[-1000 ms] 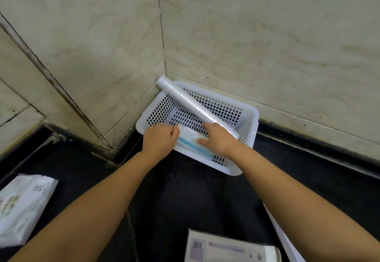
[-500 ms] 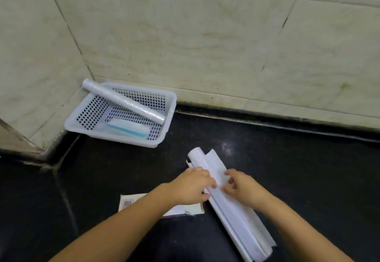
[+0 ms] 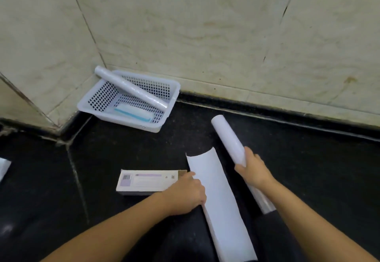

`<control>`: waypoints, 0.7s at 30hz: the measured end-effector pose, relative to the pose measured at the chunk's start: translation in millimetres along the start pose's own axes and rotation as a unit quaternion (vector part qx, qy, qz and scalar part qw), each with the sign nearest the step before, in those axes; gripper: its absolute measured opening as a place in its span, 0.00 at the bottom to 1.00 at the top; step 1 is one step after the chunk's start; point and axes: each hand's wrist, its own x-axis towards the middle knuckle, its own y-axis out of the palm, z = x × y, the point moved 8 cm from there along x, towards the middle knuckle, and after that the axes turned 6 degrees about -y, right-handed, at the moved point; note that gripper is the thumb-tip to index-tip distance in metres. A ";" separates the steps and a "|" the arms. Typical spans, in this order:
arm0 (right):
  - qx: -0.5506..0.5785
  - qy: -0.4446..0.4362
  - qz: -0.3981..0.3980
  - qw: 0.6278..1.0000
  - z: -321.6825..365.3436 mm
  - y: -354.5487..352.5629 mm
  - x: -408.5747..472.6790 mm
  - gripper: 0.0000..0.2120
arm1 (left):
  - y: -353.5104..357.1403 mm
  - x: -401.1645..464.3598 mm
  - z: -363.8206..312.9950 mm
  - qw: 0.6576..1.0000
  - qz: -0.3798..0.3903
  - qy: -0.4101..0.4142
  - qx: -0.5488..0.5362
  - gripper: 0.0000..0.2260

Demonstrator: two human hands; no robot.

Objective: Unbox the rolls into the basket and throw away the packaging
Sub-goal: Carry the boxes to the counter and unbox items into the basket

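A white perforated basket (image 3: 98, 115) sits in the wall corner at the left. A long clear-wrapped roll (image 3: 131, 87) leans across it, and a flat white pack with a blue stripe (image 3: 134, 114) lies inside. My right hand (image 3: 251, 170) is shut on a white roll (image 3: 227, 138), lifted off the black counter and pointing toward the wall. My left hand (image 3: 186, 195) grips the left edge of a curved white paper wrapper (image 3: 221, 206) lying on the counter. A white cardboard box (image 3: 148, 181) with a barcode label lies just left of my left hand.
Beige tiled walls (image 3: 205, 35) close off the back and left of the black counter (image 3: 318, 179). The edge of a white packet (image 3: 3, 167) shows at the far left. Bare black surface stretches to the right of my right hand.
My hands left the basket and came to the wrapped roll on the counter. The right hand has since pulled the roll out of its paper wrapper, which the left hand holds down.
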 end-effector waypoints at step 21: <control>-0.069 -0.356 -0.034 0.931 374.3 39.3 148.6 0.34 | -39.7 -93.4 336.9 0.887 -0.195 -0.414 -0.051 0.18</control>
